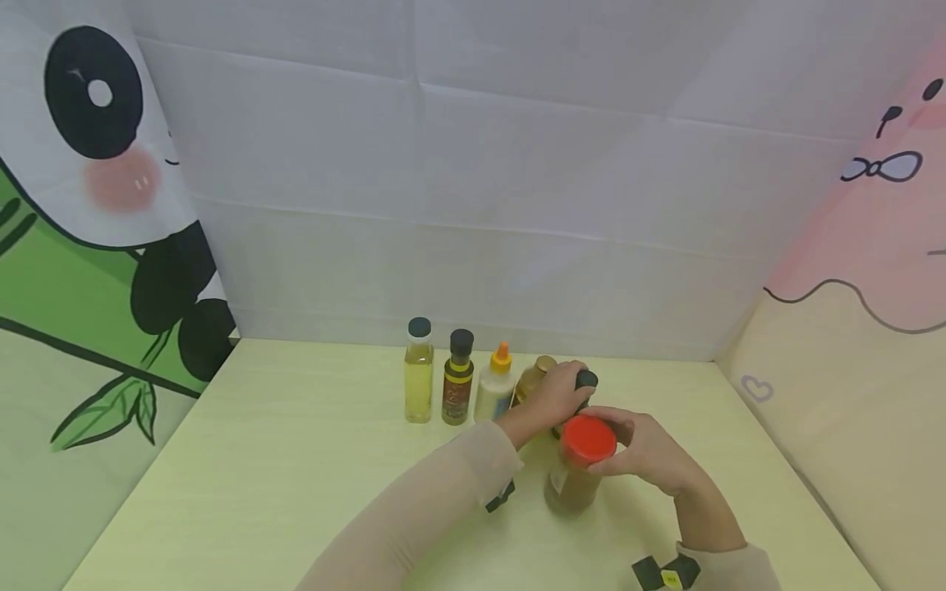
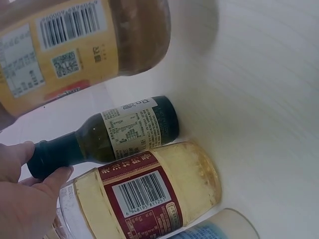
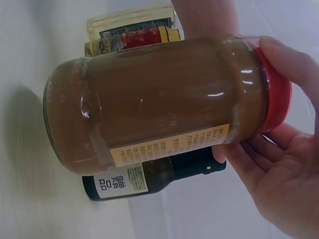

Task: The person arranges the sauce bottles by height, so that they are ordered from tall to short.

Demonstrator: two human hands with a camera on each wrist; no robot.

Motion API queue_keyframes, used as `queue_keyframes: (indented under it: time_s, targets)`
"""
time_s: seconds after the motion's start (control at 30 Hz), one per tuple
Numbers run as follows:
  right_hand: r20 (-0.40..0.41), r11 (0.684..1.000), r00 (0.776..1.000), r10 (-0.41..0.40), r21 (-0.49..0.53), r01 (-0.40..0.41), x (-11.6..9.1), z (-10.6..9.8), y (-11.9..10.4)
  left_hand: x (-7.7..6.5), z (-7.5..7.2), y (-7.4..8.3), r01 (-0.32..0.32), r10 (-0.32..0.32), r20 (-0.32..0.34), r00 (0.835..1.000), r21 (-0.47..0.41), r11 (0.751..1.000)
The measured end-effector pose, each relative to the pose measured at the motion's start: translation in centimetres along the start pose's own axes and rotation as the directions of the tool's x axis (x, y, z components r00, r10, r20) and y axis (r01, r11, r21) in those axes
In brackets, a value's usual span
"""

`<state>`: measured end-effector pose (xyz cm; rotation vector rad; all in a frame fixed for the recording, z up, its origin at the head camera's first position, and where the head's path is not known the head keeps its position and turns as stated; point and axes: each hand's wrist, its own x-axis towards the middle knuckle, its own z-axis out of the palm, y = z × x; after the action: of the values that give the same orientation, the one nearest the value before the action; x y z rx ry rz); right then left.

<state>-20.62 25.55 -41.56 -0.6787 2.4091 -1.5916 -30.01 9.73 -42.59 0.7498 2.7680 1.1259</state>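
Note:
My left hand (image 1: 550, 402) pinches the dark cap end of a green glass bottle (image 2: 132, 130), thumb on one side and fingers on the other. This bottle stands at the right end of a row. In front of it is a big glass jar (image 3: 159, 102) of brown paste with a red lid (image 1: 589, 439). The right hand (image 1: 654, 451) grips that jar around the lid, thumb and fingers on opposite sides. Whether the jar's base touches the table cannot be told. Beside the green bottle is a gold-capped bottle (image 1: 545, 364) with a maroon label, partly hidden by the left hand.
Farther left in the row stand a white squeeze bottle (image 1: 493, 390) with an orange tip, a dark bottle (image 1: 457, 390) with a red label, and a clear bottle of yellow oil (image 1: 418, 386). A white cloth wall (image 1: 458, 279) rises behind the pale table (image 1: 296, 460). Printed cloths flank it.

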Motion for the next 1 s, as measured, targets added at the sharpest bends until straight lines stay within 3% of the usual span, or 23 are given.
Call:
queue_keyframes:
  time_s: [0.6, 1.0]
  targets:
    - [-0.172, 0.993, 0.980, 0.103, -0.034, -0.110, 0.0, -1.8, 0.5, 0.0, 0.1, 0.0, 0.026, -0.025, 0.017, 1.000, -0.017, 1.000]
    - [-0.234, 0.987, 0.963, 0.137, -0.048, -0.152, 0.4, -3.0, 1.3, 0.1, 0.3, -0.1, 0.022, -0.022, 0.001, 1.000, 0.014, 1.000]
